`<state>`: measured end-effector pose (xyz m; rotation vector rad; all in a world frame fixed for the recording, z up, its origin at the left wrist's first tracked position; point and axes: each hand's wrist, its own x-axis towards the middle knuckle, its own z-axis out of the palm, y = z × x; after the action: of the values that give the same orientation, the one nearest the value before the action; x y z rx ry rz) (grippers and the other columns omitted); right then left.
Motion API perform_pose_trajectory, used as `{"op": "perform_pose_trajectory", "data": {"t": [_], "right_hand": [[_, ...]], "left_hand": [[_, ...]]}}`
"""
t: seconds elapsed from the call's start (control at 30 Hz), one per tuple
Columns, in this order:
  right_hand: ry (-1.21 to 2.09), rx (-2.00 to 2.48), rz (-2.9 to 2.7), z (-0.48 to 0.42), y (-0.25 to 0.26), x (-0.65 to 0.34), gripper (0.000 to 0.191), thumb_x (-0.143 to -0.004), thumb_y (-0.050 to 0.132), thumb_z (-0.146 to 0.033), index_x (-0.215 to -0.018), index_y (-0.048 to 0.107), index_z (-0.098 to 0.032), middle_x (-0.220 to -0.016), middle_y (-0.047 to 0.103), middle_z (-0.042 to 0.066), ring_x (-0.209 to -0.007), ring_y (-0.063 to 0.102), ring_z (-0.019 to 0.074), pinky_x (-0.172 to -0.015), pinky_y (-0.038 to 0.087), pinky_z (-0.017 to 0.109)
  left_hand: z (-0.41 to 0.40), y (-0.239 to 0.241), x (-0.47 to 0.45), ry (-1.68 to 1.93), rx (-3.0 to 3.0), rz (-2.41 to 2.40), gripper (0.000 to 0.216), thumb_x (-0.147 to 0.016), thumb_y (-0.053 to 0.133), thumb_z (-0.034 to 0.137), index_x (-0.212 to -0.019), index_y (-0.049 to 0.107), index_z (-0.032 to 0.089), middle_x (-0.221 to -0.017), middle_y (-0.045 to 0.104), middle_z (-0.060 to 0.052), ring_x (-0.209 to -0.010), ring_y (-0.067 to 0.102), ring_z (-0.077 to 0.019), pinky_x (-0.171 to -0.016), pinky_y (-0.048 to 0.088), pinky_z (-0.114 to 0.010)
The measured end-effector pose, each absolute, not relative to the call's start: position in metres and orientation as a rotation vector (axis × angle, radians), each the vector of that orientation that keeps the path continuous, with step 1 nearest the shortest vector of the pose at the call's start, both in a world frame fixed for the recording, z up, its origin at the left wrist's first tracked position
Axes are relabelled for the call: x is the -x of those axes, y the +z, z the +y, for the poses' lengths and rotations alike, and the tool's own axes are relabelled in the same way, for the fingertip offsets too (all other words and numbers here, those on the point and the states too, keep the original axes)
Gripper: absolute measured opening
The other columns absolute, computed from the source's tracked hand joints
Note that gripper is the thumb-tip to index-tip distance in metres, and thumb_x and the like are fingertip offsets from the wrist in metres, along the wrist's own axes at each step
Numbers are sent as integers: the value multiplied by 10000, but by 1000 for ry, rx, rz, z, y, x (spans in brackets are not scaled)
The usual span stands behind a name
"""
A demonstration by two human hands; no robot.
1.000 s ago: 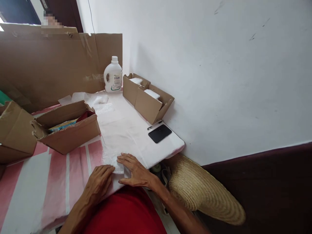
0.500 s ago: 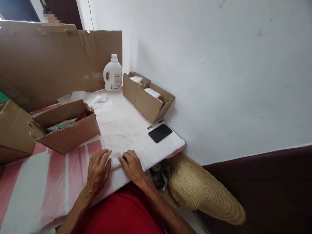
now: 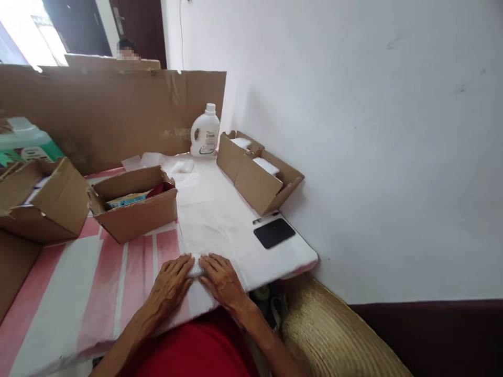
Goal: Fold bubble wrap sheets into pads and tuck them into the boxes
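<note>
My left hand [image 3: 170,285] and my right hand [image 3: 222,277] lie side by side near the front edge of the table [image 3: 70,293], fingers stretched flat and pressing down on a small white bubble-wrapped packet [image 3: 195,267]. Only a sliver of the packet shows between the two hands. The packet rests on a white sheet [image 3: 220,220] spread over the pink and white striped cover.
An open cardboard box [image 3: 135,212] with coloured items stands left of centre, another box [image 3: 43,201] further left. A box [image 3: 259,175] with white packets, a black phone [image 3: 274,233] and a white bottle [image 3: 205,132] lie along the wall. A straw hat [image 3: 334,335] sits below the table's corner.
Both hands have slid closer together over the packet, covering more of it. The camera has shifted, showing more of the left side.
</note>
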<state>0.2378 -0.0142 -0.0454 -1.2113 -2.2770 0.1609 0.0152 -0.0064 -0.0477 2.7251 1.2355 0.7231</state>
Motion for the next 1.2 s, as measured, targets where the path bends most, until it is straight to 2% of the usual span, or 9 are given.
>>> {"op": "perform_pose_trajectory", "data": {"t": [0.1,0.17,0.37,0.5,0.6,0.7,0.87,1.1,1.2], "right_hand": [[48,1126,-2358,1,-25,-235,168,-975,559,-144,-1107,653,-188,-999,739,106,-1007,648,270,-864,487,419],[-5,1061,-2380,15,4,-232,178,-1003,491,-127,-1025,654,-196,-883,721,82,-908,650,244,-807,475,392],[-214,848,-2131,83,130,-211,200,-1022,489,-178,-1100,660,-246,-1047,704,93,-1027,623,262,-890,491,421],[-316,846,-2026,144,178,-171,171,-1020,503,-207,-1013,673,-224,-983,657,89,-954,585,252,-863,507,398],[-398,786,-2312,181,180,-134,227,-1016,480,-175,-918,681,-215,-964,654,79,-947,579,234,-851,511,359],[-405,683,-2651,203,167,-106,241,-978,518,-99,-842,686,-206,-931,667,72,-910,584,216,-773,500,312],[-68,757,-2883,218,151,-81,244,-882,591,-4,-789,715,-192,-920,707,75,-884,608,211,-628,429,269],[442,743,-3118,247,155,-68,177,-895,669,-233,-756,773,-196,-755,745,17,-656,616,141,-610,390,235],[596,717,-3184,250,158,-64,236,-916,637,-210,-726,771,-173,-744,755,17,-626,612,120,-621,391,222]], "left_hand": [[2,-34,-12,780,-2736,1188,517,-910,415,67,-1369,584,235,-1228,729,-101,-1117,691,-205,-925,558,-367],[13,-11,-9,833,-2742,1185,506,-917,397,57,-1345,595,240,-1154,748,-87,-1031,709,-185,-889,564,-340],[59,107,26,1348,-2710,1479,472,-968,532,241,-1437,486,263,-1395,610,-118,-1288,580,-258,-1047,478,-427],[74,122,67,1459,-2617,1895,425,-977,527,341,-1391,524,243,-1293,658,-118,-1182,627,-289,-998,486,-459],[71,96,83,1318,-2772,1976,359,-971,530,351,-1301,591,225,-1170,719,-99,-1147,638,-311,-1047,430,-511],[61,74,85,1311,-2796,1930,369,-944,565,291,-1306,595,232,-1238,699,-100,-1252,586,-307,-1129,368,-522],[54,65,80,1351,-2789,1802,367,-916,592,216,-1282,606,235,-1265,691,-89,-1272,575,-274,-1157,358,-479],[57,66,79,1405,-2701,1788,428,-886,629,142,-1307,598,215,-1299,661,-109,-1290,565,-281,-1144,383,-466],[53,71,79,1488,-2612,1818,546,-865,665,133,-1392,549,221,-1383,591,-142,-1321,539,-298,-1133,395,-458]]}}
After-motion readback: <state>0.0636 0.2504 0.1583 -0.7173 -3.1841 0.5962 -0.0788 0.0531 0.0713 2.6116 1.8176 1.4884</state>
